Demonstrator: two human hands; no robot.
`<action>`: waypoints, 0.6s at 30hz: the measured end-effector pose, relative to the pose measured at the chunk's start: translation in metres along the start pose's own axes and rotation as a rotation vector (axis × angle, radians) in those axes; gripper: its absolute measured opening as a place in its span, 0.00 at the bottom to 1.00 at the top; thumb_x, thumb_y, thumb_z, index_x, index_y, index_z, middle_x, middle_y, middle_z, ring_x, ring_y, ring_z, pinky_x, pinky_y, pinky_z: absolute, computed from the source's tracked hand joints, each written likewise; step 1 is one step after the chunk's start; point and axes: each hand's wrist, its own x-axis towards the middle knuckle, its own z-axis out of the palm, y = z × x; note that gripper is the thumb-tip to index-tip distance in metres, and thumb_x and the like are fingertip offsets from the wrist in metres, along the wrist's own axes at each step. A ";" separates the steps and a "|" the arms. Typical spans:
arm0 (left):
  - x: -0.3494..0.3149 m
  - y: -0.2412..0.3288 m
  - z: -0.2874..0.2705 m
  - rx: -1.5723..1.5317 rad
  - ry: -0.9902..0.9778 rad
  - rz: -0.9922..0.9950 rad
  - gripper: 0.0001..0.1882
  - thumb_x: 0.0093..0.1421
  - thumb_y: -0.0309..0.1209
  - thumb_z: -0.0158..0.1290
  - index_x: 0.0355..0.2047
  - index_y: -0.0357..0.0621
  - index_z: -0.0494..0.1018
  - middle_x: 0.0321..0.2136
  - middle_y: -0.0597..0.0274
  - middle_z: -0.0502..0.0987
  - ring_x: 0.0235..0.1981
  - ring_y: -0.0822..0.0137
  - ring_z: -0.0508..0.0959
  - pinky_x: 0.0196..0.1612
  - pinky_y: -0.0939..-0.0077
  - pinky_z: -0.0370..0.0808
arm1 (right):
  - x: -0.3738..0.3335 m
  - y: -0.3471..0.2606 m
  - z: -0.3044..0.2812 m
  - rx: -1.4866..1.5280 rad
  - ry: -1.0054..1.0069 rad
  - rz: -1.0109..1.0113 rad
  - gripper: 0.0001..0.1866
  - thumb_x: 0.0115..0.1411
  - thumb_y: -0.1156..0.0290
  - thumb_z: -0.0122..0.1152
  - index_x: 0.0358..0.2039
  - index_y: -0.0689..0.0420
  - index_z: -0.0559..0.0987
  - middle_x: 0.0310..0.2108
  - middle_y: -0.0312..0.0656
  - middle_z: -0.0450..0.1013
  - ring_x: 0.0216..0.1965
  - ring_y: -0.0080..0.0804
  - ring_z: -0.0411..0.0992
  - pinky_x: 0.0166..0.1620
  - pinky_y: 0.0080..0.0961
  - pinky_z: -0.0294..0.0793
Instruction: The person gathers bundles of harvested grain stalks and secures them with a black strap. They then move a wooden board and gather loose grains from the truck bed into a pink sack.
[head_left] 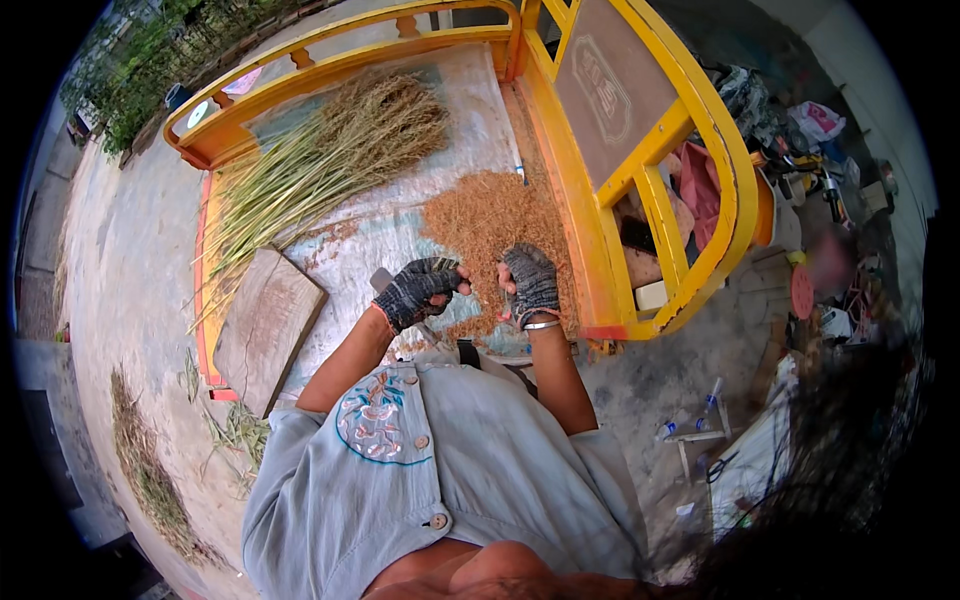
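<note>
My left hand (425, 290), in a dark grey fingerless knit glove, is curled closed over the near side of a heap of reddish-brown grain (482, 215). A small flat grey piece (381, 280) shows beside its wrist; whether the hand grips it cannot be made out. My right hand (530, 280), gloved alike, with a silver bangle (541, 324) on the wrist, is closed above the heap's right part. What its fingers hold, if anything, is hidden. The hands are a short gap apart. A bundle of cut seed stalks (340, 150) lies beyond the left hand, heads toward the far right.
Yellow metal rails (555, 160) border the cart bed on the far and right sides. A wooden board (265, 320) leans at its near left corner. A pale sheet (470, 90) lines the bed. Loose stalks (150, 470) lie on the ground left; clutter and scissors (720, 466) lie right.
</note>
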 end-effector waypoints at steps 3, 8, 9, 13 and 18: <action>0.003 -0.002 0.006 0.120 -0.036 -0.015 0.08 0.57 0.29 0.51 0.34 0.39 0.72 0.25 0.62 0.75 0.14 0.82 0.63 0.16 0.90 0.58 | -0.004 0.009 0.022 -0.612 0.073 -0.208 0.06 0.50 0.72 0.61 0.27 0.60 0.77 0.23 0.33 0.73 0.24 0.15 0.66 0.26 0.16 0.65; 0.008 -0.006 0.008 0.150 -0.056 -0.074 0.07 0.56 0.30 0.52 0.31 0.38 0.72 0.22 0.63 0.74 0.14 0.81 0.62 0.15 0.89 0.58 | -0.003 0.010 0.018 -0.742 0.004 -0.382 0.06 0.51 0.76 0.59 0.20 0.58 0.72 0.18 0.29 0.66 0.23 0.16 0.62 0.26 0.18 0.63; 0.007 -0.005 0.005 0.115 -0.068 -0.096 0.07 0.56 0.29 0.52 0.30 0.38 0.72 0.22 0.63 0.73 0.14 0.81 0.62 0.15 0.89 0.58 | -0.001 0.010 0.014 -0.834 0.085 -0.535 0.08 0.51 0.76 0.59 0.19 0.58 0.70 0.17 0.28 0.65 0.22 0.16 0.61 0.25 0.18 0.62; 0.010 -0.013 -0.022 -0.051 -0.151 -0.085 0.08 0.56 0.30 0.53 0.32 0.35 0.72 0.20 0.62 0.71 0.14 0.80 0.63 0.15 0.91 0.57 | -0.005 -0.009 -0.020 -0.305 0.310 -0.418 0.11 0.52 0.77 0.58 0.17 0.55 0.66 0.17 0.27 0.60 0.21 0.17 0.58 0.26 0.18 0.60; 0.016 -0.012 -0.030 0.010 -0.186 -0.087 0.10 0.56 0.32 0.53 0.32 0.35 0.72 0.20 0.64 0.71 0.14 0.81 0.62 0.16 0.92 0.58 | -0.026 0.002 -0.072 -0.316 0.495 -0.684 0.07 0.50 0.78 0.59 0.21 0.55 0.70 0.17 0.28 0.63 0.19 0.15 0.60 0.23 0.15 0.59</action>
